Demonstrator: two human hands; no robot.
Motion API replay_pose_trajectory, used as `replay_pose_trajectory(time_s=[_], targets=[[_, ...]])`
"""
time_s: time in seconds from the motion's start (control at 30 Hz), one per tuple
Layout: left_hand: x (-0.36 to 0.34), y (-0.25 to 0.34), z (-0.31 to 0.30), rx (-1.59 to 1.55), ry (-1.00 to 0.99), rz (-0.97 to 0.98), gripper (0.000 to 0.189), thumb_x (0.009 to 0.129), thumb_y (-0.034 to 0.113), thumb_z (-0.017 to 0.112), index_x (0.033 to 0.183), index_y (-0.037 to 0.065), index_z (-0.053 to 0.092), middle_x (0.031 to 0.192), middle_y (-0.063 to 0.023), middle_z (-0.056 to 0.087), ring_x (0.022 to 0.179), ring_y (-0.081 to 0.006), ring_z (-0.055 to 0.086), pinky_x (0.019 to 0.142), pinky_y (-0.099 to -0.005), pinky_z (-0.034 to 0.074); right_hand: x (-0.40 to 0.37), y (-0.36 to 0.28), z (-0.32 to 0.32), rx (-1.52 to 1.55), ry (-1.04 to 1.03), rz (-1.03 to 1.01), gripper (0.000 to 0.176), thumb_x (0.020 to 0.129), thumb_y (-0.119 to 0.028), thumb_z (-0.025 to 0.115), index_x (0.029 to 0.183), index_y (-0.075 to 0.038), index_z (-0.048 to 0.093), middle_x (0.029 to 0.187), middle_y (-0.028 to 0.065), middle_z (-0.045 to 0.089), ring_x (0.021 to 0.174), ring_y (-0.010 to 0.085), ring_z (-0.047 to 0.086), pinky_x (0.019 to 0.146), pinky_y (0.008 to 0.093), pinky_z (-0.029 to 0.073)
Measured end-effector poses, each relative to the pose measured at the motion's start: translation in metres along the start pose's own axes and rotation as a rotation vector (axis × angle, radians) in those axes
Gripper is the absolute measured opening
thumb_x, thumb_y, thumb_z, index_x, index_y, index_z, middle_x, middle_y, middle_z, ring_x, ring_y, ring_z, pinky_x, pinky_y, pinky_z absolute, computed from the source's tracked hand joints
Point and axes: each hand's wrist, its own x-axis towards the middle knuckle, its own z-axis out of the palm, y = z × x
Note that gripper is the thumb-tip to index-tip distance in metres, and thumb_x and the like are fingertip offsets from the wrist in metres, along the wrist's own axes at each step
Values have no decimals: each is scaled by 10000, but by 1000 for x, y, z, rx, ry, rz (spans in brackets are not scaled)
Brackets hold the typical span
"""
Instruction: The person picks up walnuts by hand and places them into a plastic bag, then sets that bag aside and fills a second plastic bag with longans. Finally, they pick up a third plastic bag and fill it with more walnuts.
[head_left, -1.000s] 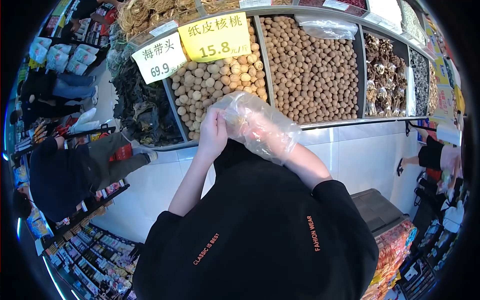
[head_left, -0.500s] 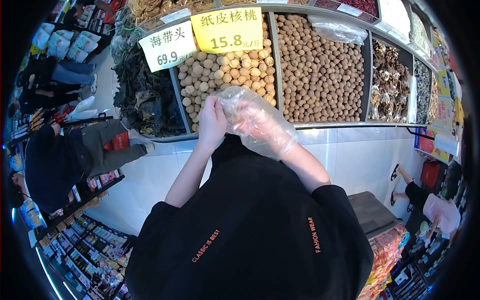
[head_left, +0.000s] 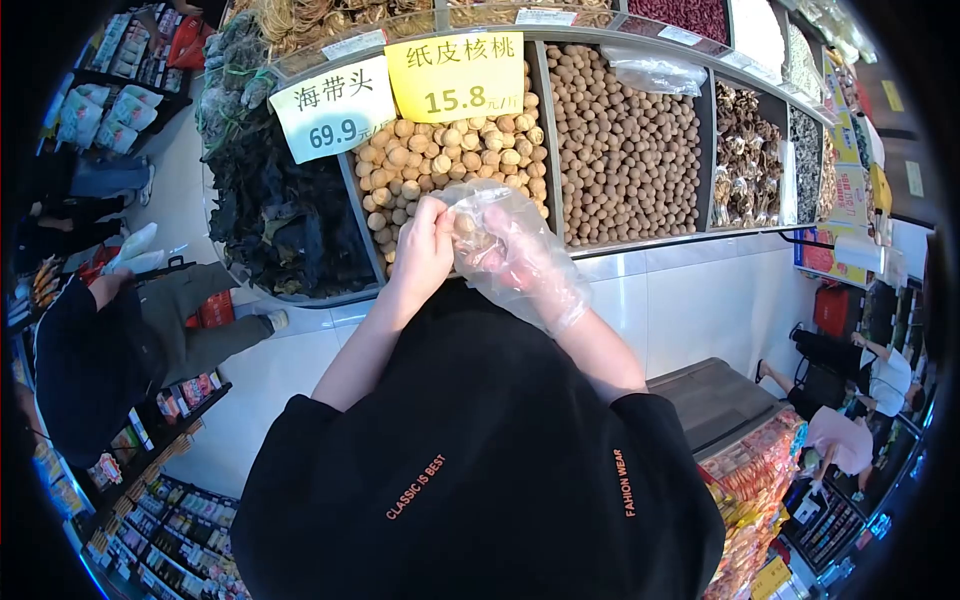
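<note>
My right hand (head_left: 508,252) is inside a clear plastic bag (head_left: 540,285) that covers it to the wrist, and through the film it grips a walnut (head_left: 470,240). My left hand (head_left: 422,245) pinches the bag's edge right beside it. Both hands are raised in front of my chest, over the front rim of a bin of pale walnuts (head_left: 440,160) marked by a yellow price sign (head_left: 455,75) reading 15.8.
A bin of dark dried kelp (head_left: 275,225) with a white 69.9 sign (head_left: 333,108) lies to the left, smaller round nuts (head_left: 625,140) and dried mushrooms (head_left: 745,160) to the right. Other people stand at the left (head_left: 90,350) and lower right (head_left: 840,435). Snack shelves (head_left: 760,500) sit below.
My hands stay together working the bag over the right hand; the view has shifted slightly, so the bins sit a bit lower and further left in frame.
</note>
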Motion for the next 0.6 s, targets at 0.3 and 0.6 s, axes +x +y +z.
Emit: replay_pose_trajectory(time_s=[0.3,0.6], targets=[[9,-8,-24,311,-134,308,89,932,92,582,932,25,523,771,-214,616,719,-413,621,630,-503,484,7,26,5,-61,52,-40,356,917,-249,665,1221,-85,578,1151,72,629,1007,199,638,787,358,556],[-3,-39,-19,-43,-225,185,61,971,40,545,931,6,513,911,-88,604,729,-128,518,654,-267,441,2,59,-38,115,85,-58,357,872,-268,692,1156,-74,597,1035,52,654,889,159,645,677,307,534]])
